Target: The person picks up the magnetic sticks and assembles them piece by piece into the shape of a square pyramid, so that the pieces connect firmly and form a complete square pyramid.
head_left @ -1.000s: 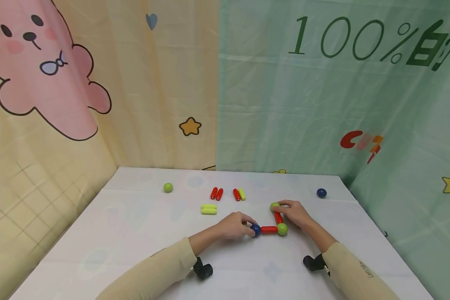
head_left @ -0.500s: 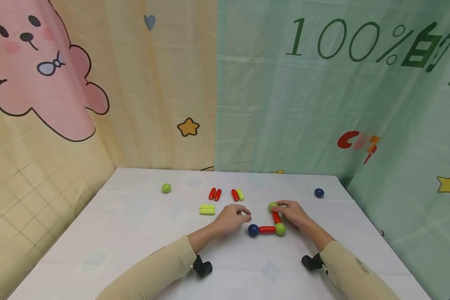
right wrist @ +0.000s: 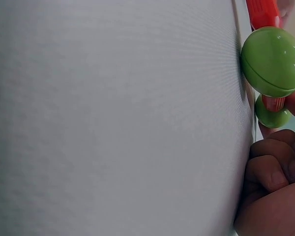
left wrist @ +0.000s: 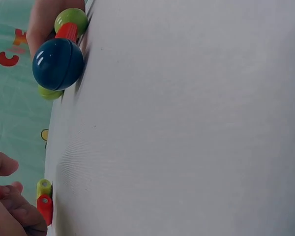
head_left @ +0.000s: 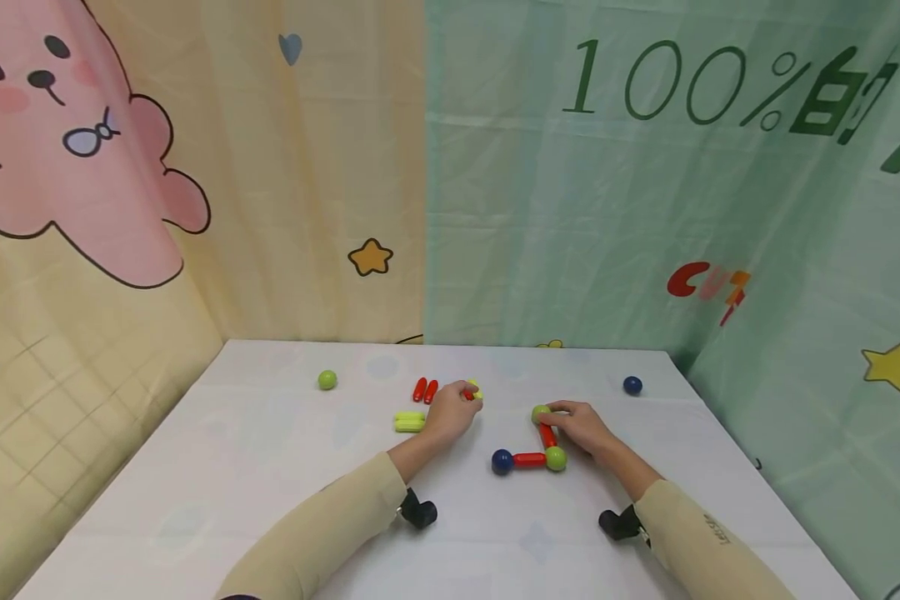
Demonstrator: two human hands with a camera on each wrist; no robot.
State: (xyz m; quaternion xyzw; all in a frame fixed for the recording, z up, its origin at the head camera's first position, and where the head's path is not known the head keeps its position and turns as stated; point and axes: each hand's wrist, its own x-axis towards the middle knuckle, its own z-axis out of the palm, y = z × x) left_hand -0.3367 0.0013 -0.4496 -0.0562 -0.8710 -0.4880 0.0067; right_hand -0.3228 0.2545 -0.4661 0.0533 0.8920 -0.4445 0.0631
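On the white table stands an L of rods and balls. A blue ball, a red rod and a green corner ball form one arm. Another red rod runs from the corner to a far green ball, which my right hand pinches between thumb and finger. My left hand is at a loose red rod lying beside a yellow-green rod. In the left wrist view, thumb and fingers are spread apart, with nothing visible between them.
Two red rods lie left of my left hand, with a pair of yellow-green rods nearer. A loose green ball sits at the back left, a loose blue ball at the back right. Printed curtains hang behind the table.
My left hand has let go of the blue ball and moved away and leftward to the red and yellow-green rods. My right hand keeps its grip on the far green ball.
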